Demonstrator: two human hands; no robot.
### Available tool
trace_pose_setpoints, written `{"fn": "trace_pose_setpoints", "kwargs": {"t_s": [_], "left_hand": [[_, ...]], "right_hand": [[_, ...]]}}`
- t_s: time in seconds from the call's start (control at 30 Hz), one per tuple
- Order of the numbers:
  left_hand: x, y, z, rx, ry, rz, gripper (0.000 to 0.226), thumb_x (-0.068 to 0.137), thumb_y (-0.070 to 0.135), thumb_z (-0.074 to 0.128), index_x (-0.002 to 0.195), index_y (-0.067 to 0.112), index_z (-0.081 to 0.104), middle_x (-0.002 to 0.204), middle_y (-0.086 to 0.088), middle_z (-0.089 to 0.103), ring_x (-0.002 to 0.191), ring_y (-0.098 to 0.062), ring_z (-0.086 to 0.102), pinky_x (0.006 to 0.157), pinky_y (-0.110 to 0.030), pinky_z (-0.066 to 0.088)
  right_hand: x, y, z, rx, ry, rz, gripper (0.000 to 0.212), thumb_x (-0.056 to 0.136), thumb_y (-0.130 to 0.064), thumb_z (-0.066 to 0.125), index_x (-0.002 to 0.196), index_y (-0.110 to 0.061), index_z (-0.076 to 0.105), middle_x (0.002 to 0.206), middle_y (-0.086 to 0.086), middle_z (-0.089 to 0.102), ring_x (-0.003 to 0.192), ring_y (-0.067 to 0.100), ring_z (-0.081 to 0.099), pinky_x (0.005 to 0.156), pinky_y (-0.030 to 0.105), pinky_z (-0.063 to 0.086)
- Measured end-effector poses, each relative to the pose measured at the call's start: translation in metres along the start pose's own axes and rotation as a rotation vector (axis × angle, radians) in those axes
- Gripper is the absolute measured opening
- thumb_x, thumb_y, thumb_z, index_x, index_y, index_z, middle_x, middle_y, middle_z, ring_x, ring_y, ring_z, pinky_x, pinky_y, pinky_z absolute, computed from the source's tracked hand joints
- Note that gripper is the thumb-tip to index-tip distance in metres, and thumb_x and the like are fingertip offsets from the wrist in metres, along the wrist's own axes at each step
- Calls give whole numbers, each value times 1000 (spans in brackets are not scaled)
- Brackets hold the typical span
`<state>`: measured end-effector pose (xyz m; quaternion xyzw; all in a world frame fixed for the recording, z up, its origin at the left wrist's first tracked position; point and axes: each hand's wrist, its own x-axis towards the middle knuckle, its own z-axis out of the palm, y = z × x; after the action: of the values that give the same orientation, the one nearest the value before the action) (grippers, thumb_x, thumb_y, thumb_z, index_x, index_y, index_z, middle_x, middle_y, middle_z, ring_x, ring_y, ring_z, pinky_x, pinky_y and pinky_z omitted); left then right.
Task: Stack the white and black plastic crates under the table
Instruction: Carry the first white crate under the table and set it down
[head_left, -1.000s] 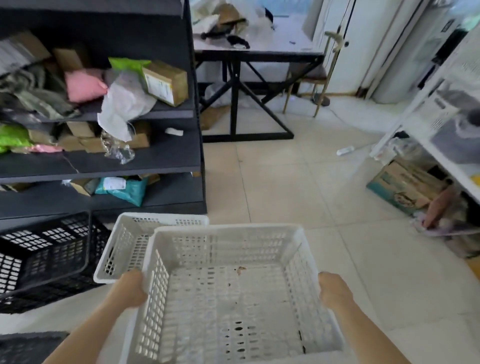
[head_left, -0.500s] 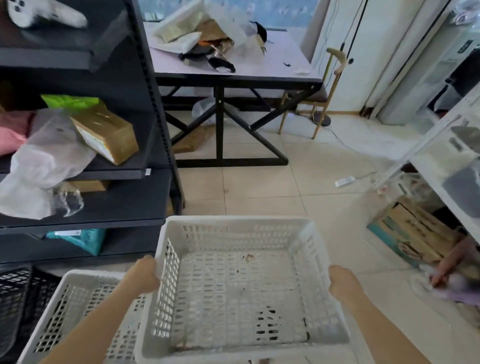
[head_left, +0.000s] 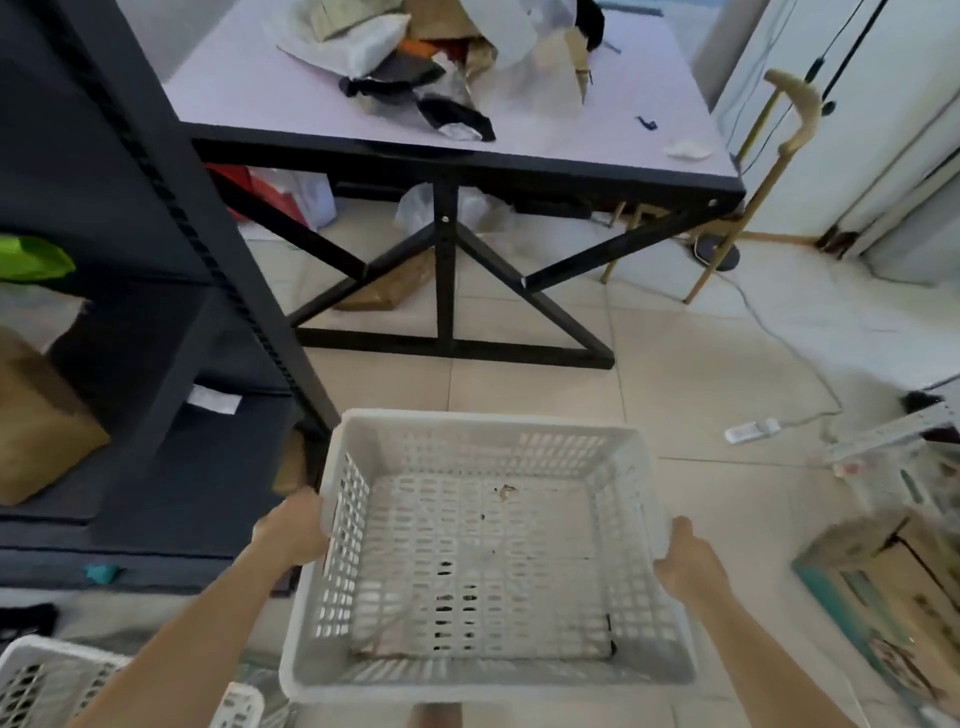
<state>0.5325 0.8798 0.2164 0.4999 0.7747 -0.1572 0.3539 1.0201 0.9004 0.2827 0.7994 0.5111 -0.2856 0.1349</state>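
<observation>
Between left hand (head_left: 293, 530) and right hand (head_left: 687, 560) hangs the white crate (head_left: 483, 561) (both grip it).

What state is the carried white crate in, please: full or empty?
Practically empty: the white crate shows its bare perforated floor, with only a few small specks of debris.
</observation>
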Motion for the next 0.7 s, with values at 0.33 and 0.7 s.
{"fn": "trace_pose_setpoints", "kwargs": {"t_s": [0.33, 0.7], "left_hand": [[142, 99, -91, 15, 9, -53, 28, 81, 16, 63, 101, 2, 48, 80, -4, 55, 73, -24, 58, 54, -29, 43], [347, 147, -45, -206, -155, -164, 59, 94, 6, 46, 147, -6, 23, 131, -24, 52, 107, -33, 58, 75, -32, 46]], "right_hand": [[175, -101, -47, 123, -128, 104, 48, 88, -10, 50, 132, -2, 33, 111, 17, 56, 82, 29, 51, 61, 31, 41], [372, -147, 17, 162, -94, 151, 52, 87, -19, 56, 134, -5, 37, 129, 19, 56, 111, 36, 57, 77, 31, 42]]}}
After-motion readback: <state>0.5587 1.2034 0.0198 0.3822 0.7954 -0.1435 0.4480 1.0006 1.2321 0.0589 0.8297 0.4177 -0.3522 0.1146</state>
